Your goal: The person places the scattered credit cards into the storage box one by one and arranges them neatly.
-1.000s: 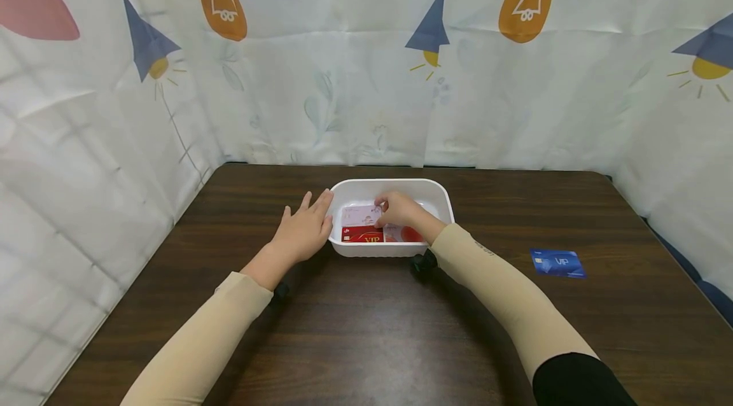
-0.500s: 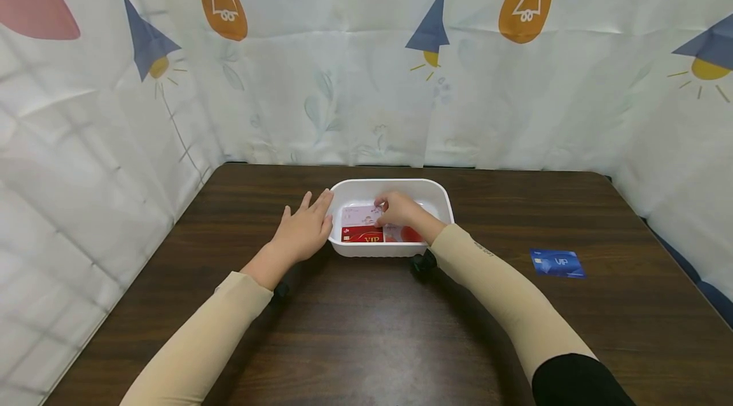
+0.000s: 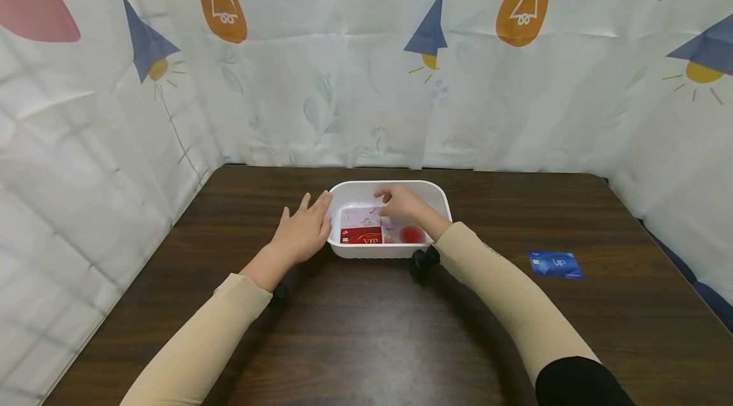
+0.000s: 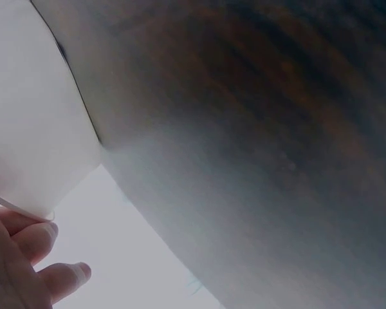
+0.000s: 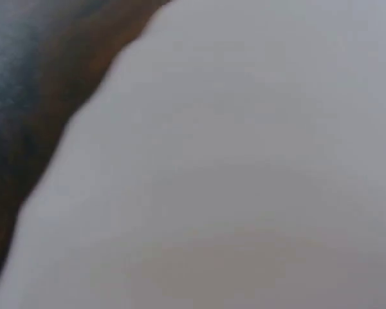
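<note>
A white plastic tray point(image 3: 390, 251) stands near the back of the table, with cards lying flat in it. At its left are a pale pink card point(image 3: 357, 216) and a red VIP card point(image 3: 361, 236). Beside them lies a pale card with a red circle point(image 3: 412, 235). My left hand point(image 3: 300, 231) rests its straight fingers on the tray's left rim; the left wrist view shows its fingertips point(image 4: 67, 280) by the white wall. Inside the tray, my right hand point(image 3: 405, 205) hovers over the cards, fingers loosely bent, no held card visible. The tray wall point(image 5: 231, 141) fills the right wrist view.
A blue VIP card point(image 3: 555, 264) lies flat on the dark wooden table point(image 3: 366, 329), well to the right of the tray. A white patterned curtain point(image 3: 355, 100) hangs behind the table and along both sides.
My right hand has risen slightly off the cards, and its fingers have come away from the pink card. More of the red-circle card shows. The left hand stays at the rim.
</note>
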Available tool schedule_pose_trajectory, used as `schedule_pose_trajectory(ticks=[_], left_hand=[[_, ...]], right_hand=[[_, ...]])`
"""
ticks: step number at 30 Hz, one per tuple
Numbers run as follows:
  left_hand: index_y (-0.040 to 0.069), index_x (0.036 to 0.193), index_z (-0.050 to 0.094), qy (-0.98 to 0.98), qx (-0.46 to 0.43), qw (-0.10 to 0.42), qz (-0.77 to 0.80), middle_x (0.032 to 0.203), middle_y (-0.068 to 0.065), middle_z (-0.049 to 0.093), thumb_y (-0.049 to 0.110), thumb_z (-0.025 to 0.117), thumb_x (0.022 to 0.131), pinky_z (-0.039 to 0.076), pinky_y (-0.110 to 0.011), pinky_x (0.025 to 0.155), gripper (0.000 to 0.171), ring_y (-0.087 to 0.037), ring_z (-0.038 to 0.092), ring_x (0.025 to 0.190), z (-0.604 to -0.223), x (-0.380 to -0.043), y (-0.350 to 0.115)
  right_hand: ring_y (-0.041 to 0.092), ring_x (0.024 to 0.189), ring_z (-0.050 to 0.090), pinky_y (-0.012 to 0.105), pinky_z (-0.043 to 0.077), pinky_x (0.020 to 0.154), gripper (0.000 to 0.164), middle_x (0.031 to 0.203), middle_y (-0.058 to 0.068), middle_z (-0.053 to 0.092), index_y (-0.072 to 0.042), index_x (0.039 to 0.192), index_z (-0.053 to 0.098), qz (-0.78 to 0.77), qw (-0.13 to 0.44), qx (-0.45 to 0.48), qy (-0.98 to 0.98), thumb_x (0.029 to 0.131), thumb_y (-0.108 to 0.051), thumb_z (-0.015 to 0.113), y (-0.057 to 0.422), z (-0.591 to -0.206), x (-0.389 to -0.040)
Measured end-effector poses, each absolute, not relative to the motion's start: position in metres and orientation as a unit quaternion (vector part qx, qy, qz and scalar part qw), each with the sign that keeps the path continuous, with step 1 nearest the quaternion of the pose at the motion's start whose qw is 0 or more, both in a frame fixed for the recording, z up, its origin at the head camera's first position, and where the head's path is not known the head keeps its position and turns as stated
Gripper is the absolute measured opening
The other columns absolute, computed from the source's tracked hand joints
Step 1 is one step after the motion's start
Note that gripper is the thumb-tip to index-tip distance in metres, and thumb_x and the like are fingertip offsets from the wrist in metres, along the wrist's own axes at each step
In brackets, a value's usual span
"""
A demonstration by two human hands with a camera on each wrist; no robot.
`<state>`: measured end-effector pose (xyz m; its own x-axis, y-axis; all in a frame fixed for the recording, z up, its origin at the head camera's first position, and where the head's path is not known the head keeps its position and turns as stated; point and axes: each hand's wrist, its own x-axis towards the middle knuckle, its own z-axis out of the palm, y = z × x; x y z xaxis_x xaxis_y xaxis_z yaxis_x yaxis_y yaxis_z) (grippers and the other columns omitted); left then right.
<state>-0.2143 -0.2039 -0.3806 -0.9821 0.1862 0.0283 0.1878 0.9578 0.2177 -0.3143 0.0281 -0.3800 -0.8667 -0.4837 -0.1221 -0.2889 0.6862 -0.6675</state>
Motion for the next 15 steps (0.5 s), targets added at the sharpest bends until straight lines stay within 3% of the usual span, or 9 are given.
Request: schedule_pose_trajectory(ticks=[9, 15], left_hand=[[0.008, 0.163, 0.025, -0.989, -0.098, 0.01, -0.11, 0.167, -0.01, 0.026, 0.03, 0.039, 0.109, 0.015, -0.075, 0.113, 0.061, -0.041, 0.017, 0.154, -0.383, -0.216, -0.206], [0.007, 0.163, 0.025, -0.989, -0.098, 0.005, -0.115, 0.167, -0.011, 0.026, 0.029, 0.039, 0.108, 0.014, -0.076, 0.113, 0.061, -0.042, 0.017, 0.153, -0.383, -0.215, -0.205]], right_hand=[[0.031, 0.109, 0.061, 0.039, 0.053, 0.086, 0.039, 0.117, 0.017, 0.066, -0.001, 0.135, 0.065, -0.361, 0.119, -0.245, 0.892, 0.097, -0.007, 0.067, 0.047, -0.347, -0.303], [0.032, 0.114, 0.062, 0.043, 0.053, 0.092, 0.037, 0.118, 0.014, 0.067, -0.003, 0.135, 0.066, -0.375, 0.105, -0.263, 0.883, 0.099, -0.009, 0.065, 0.066, -0.331, -0.294]])
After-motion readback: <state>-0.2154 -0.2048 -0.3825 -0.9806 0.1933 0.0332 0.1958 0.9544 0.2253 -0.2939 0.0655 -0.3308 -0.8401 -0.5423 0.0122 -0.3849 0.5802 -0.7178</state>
